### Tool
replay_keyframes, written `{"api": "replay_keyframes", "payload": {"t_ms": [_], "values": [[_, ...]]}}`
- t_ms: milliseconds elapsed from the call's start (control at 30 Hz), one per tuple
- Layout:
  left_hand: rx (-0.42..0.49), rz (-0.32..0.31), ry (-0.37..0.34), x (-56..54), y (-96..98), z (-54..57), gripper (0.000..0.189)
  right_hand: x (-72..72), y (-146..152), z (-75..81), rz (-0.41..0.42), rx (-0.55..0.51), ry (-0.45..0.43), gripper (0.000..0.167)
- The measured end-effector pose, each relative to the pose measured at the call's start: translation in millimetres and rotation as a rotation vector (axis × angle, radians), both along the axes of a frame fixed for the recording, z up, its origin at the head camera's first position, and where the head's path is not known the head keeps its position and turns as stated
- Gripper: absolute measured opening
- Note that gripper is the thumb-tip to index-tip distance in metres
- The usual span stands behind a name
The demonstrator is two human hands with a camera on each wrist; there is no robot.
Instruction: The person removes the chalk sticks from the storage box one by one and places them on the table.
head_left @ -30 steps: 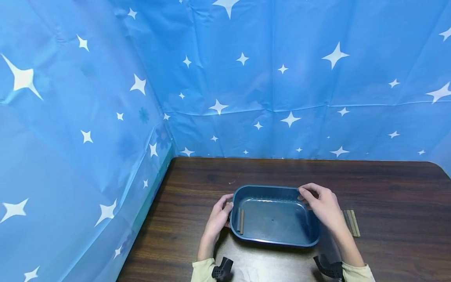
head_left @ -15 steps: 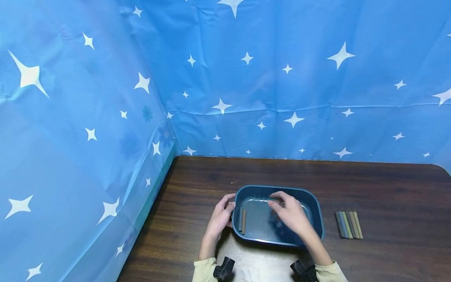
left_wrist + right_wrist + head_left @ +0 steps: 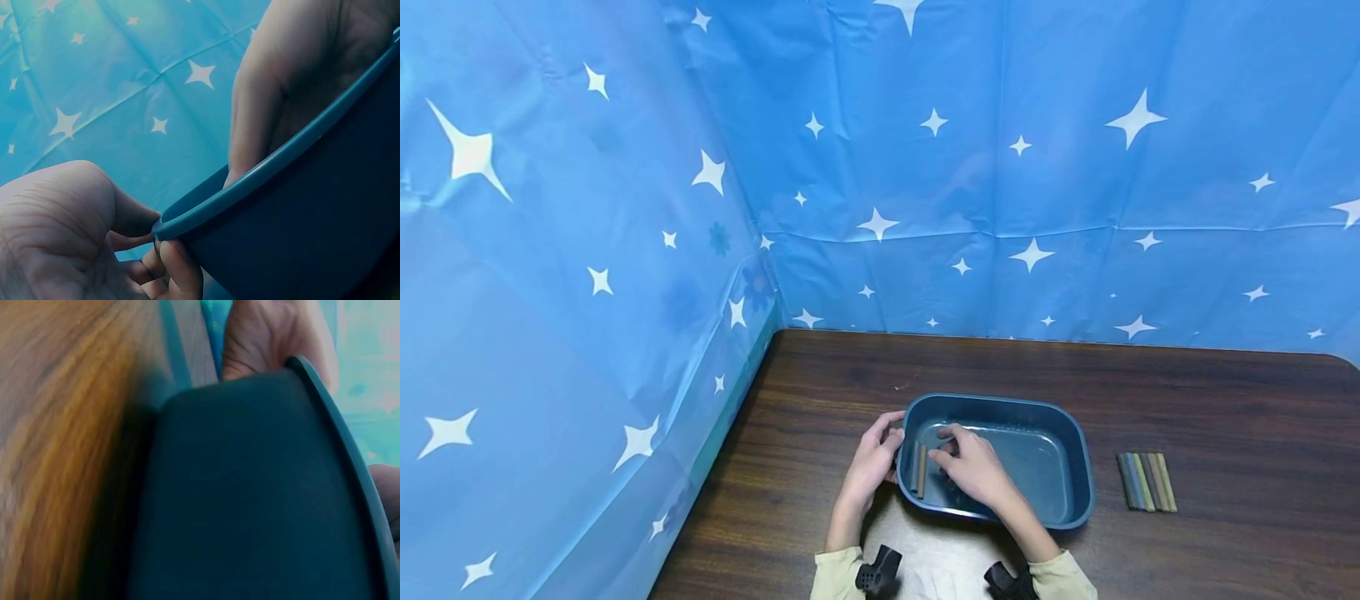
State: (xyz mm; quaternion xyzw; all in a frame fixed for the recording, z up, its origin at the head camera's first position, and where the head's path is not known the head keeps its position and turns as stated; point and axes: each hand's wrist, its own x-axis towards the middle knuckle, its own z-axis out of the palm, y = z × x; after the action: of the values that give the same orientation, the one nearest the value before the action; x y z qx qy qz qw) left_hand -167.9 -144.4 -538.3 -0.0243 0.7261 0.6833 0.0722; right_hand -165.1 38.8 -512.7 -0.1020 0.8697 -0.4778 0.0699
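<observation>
A dark blue rectangular plastic basin (image 3: 1071,467) sits on the table. My left hand (image 3: 868,458) grips its left rim, thumb above and fingers curled beneath, as the left wrist view shows. Two slim sticks lie side by side inside at the left end, one grey (image 3: 915,468) and one brown (image 3: 922,471). My right hand (image 3: 976,471) reaches down into the basin with bent fingers, its thumb tip close to the brown stick. Whether it holds anything I cannot tell; in the right wrist view the basin wall (image 3: 250,487) blocks the fingers.
To the right of the basin, several coloured sticks (image 3: 1147,482) lie in a row on the dark wood table (image 3: 1247,433). A blue star-printed curtain (image 3: 955,183) hangs behind the table and along its left side.
My right hand has moved left from the basin's right rim, across the inside, to beside the two sticks. My left hand keeps its grip on the rim. The head view has shifted slightly.
</observation>
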Motion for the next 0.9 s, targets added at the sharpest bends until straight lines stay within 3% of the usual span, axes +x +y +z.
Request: {"api": "replay_keyframes", "payload": {"t_ms": [333,567,900], "values": [[-0.027,-0.008,0.029,0.5,0.7,2.1,0.039,-3.8,-21.2,-8.4,0.078,0.077,0.113,0.027],[-0.023,-0.004,0.027,1.8,-0.2,6.8,0.04,-8.2,-30.5,-10.0,0.08,0.081,0.095,0.031],[-0.019,-0.008,0.003,0.6,1.2,4.1,0.04,-7.6,-30.4,-7.6,0.066,0.073,0.093,0.035]]}}
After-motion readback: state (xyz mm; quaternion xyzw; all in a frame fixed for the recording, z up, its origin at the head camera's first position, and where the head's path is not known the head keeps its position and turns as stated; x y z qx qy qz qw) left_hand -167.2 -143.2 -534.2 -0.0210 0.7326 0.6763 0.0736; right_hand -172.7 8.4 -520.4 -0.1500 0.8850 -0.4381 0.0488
